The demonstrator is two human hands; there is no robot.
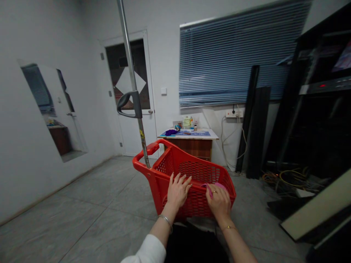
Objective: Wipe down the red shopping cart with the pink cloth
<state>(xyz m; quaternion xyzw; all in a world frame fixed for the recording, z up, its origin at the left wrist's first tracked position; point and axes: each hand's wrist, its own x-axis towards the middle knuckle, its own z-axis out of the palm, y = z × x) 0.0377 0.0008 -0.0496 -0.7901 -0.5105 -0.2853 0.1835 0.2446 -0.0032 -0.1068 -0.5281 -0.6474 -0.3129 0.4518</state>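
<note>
A red plastic shopping basket (189, 186) with a mesh wall stands on the floor in front of me, its tall metal pull handle (131, 80) rising from the far left corner. My left hand (178, 191) lies on the near rim with its fingers spread apart, and a metal bangle circles that wrist. My right hand (219, 201) curls over the rim close by, pressing on a pink band (212, 186). The band arcs up into the basket. Its full shape is hidden by the hand and the basket wall.
Behind the basket, a wooden cabinet (189, 148) holds a purple cloth (171, 132) and small bottles. Black panels (253, 124) lean against the wall, and tangled cables (285, 179) lie on the floor. A large black unit (315, 128) stands at the right. A white door (128, 135) is at the back.
</note>
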